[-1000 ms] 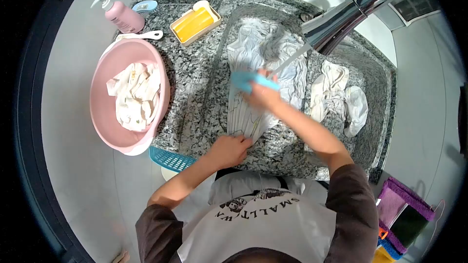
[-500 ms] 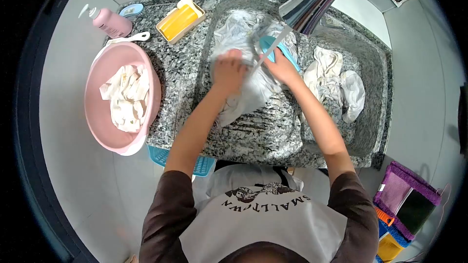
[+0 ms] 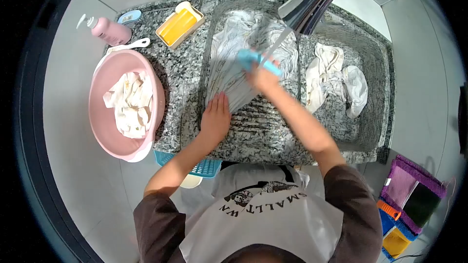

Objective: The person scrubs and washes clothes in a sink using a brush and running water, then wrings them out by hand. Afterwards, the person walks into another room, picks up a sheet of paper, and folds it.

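Note:
A wet, light-coloured cloth [image 3: 231, 85] lies spread over the ridged stone of the sink's left part. My left hand [image 3: 216, 114] rests flat on its lower left end, fingers together and stretched out. Above the cloth's middle, my right hand [image 3: 264, 77] is wrapped round a light blue brush [image 3: 253, 61], which is blurred by motion. A stream of water runs from the chrome faucet [image 3: 312, 5] beside the brush. Whether the bristles touch the cloth is hidden.
Cream and white cloths [image 3: 327, 75] lie in the right basin. At the left stand a pink tub [image 3: 100, 112] holding cloths, a pink pump bottle [image 3: 113, 31] and a box with a yellow bar [image 3: 178, 27]. A blue basket [image 3: 207, 168] is below the counter edge.
My left hand went from the cloth's lower end up onto its middle, then back down to the lower left. My right hand moved right with the brush, then back left over the cloth.

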Available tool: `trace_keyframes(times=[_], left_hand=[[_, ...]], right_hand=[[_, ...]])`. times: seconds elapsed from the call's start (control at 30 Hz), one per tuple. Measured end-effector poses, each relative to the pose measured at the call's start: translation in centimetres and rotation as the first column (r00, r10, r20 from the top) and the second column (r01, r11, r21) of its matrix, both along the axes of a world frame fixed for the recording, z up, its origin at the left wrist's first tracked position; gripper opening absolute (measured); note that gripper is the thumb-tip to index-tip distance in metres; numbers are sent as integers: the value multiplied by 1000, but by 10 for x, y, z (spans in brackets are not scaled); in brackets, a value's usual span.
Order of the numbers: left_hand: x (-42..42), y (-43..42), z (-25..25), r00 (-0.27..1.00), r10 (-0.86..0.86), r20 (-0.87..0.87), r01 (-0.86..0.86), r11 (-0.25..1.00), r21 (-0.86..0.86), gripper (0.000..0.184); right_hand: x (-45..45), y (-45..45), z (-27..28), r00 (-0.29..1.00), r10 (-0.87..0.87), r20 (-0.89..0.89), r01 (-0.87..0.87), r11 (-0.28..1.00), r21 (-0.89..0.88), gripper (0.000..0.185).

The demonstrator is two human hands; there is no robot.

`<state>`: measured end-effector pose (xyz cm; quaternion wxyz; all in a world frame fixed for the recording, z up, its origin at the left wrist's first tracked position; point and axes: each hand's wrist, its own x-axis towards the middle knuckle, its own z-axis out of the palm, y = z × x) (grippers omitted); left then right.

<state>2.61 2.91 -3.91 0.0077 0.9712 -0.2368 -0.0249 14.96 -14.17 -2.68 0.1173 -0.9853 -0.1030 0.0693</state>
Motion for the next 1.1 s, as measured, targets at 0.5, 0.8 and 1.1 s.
trace_keyframes(times=[0.5, 0.8, 1.1], left_hand=[[-3, 24, 40, 995, -103, -11, 103, 986, 129, 36], [18, 5, 72, 972, 4, -234, 33, 987, 157, 32], [72, -98, -33, 983, -65, 170, 139, 870, -473, 35]], right_hand=[[-42, 31, -15, 976, -107, 188, 96, 993, 68, 42], [33, -31, -9, 957, -135, 256, 151, 988, -43, 52], [0, -74, 21, 950, -173, 259, 138, 979, 149, 54]])
